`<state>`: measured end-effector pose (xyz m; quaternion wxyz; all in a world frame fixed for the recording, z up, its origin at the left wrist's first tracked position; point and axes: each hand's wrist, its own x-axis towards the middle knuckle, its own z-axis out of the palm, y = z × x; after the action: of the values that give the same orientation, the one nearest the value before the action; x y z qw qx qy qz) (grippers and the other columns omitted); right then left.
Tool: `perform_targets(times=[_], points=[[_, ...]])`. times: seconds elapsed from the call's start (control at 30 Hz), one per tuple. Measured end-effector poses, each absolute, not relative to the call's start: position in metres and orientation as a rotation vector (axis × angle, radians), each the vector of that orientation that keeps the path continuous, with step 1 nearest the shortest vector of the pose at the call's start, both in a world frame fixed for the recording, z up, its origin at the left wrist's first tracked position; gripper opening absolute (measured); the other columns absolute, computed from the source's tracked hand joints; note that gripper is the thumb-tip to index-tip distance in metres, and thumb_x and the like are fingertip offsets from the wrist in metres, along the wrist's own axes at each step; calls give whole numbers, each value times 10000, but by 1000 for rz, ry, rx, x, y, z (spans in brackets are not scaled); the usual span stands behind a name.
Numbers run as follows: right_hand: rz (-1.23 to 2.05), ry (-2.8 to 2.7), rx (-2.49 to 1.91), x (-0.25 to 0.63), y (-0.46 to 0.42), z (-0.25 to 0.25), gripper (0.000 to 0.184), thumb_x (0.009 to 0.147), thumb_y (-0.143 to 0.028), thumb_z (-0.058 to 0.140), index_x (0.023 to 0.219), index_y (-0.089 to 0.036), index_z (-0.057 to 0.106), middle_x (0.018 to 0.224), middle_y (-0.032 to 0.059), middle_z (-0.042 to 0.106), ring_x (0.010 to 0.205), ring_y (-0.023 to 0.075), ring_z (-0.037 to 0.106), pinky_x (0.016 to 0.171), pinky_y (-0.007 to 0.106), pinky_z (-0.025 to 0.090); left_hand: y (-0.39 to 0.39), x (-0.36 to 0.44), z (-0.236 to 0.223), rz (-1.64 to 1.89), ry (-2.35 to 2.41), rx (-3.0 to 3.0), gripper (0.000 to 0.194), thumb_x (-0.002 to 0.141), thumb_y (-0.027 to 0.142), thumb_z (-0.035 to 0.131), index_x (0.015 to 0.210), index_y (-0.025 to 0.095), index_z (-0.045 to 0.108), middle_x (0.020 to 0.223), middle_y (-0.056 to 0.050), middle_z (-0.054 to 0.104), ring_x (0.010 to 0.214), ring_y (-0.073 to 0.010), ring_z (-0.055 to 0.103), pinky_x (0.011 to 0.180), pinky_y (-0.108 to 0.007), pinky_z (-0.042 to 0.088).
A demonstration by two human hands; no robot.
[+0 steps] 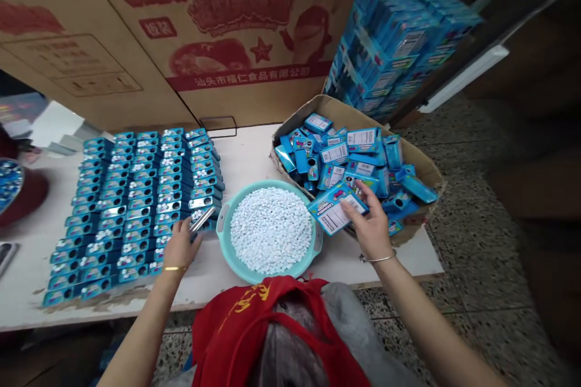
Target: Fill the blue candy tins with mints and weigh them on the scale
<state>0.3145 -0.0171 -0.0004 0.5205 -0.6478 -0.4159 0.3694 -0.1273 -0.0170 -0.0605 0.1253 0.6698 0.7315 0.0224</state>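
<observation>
My right hand [370, 224] grips a small blue candy box [336, 208], its printed side facing up, at the near edge of a carton [426, 175] full of similar blue boxes [333, 153]. My left hand [179, 243] is closed around a shiny metal tube-like tool [203, 219], which points up and right beside the standing rows of blue boxes [140, 211]. White pellets show in the round holes on top of several boxes. Between my hands sits a turquoise basin [224, 248] heaped with small white candies [272, 230].
Large brown cartons [149, 97] stand behind the white table [200, 290]. Wrapped stacks of blue packs [385, 42] rise at the back right. A dark red tub [31, 193] stands at the left edge. Speckled floor [472, 242] lies to the right.
</observation>
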Motion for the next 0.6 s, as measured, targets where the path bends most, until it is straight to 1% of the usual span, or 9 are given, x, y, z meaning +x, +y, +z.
perform_targets(times=[0.07,0.13,0.17,0.23,0.3,0.4,0.47,0.53,0.6], points=[[1179,-660,-1454,308,-25,-11,430,790,-441,636,1181,-268,588,1102,49,688,948,241,667,774,427,575,-23,-115,-48,96,2004,1992,426,874,416,436,1216,169,493,1144,-123,548,994,-257,581,834,-370,489],[1416,-427,-1354,303,-34,-23,278,809,-439,613,1019,-263,657,991,24,728,878,226,690,700,392,594,-31,-101,-38,45,1704,2052,346,912,364,381,1186,205,519,1102,-92,584,1022,-230,574,892,-357,467],[1509,-347,-1317,300,-39,-29,234,813,-431,609,963,-261,670,950,18,738,844,221,698,664,378,598,-36,-93,-34,-22,1560,2069,312,916,328,379,1165,221,534,1090,-81,596,1029,-220,572,906,-349,458],[1639,-235,-1281,296,-53,-36,201,815,-400,612,947,-263,678,912,14,747,789,214,705,598,355,598,-44,-73,-33,-226,1404,2068,247,891,259,429,1095,229,566,1054,-74,610,1005,-215,582,884,-336,459],[1709,-167,-1291,291,-71,-38,228,805,-366,629,1005,-265,672,943,17,746,784,212,708,586,348,598,-50,-50,-40,-408,1374,2044,189,855,195,471,1013,203,576,1008,-84,613,952,-220,599,842,-334,465],[1806,-179,-1332,284,-95,-31,352,778,-346,666,1122,-273,638,1021,24,731,849,214,705,712,379,596,-52,-17,-60,-484,1391,2023,152,849,150,463,966,159,558,1008,-118,602,919,-234,607,809,-348,469],[1903,-296,-1382,281,-106,-25,392,770,-380,679,1143,-269,637,994,38,732,864,224,700,805,424,570,-49,0,-74,-454,1374,2025,148,864,160,453,977,149,548,1028,-129,597,929,-238,606,809,-351,470],[1934,-577,-1444,280,-111,-22,355,764,-444,677,1054,-240,694,977,68,724,921,249,682,893,474,522,-46,14,-87,-408,1356,2024,148,881,191,455,997,155,538,1042,-119,595,940,-230,603,818,-342,470],[1860,-956,-1457,282,-111,-23,346,767,-514,650,928,-222,743,1090,107,683,1087,285,611,1000,512,433,-43,26,-98,-340,1348,2022,169,895,210,446,1041,167,519,1074,-107,586,964,-215,595,841,-331,467]])
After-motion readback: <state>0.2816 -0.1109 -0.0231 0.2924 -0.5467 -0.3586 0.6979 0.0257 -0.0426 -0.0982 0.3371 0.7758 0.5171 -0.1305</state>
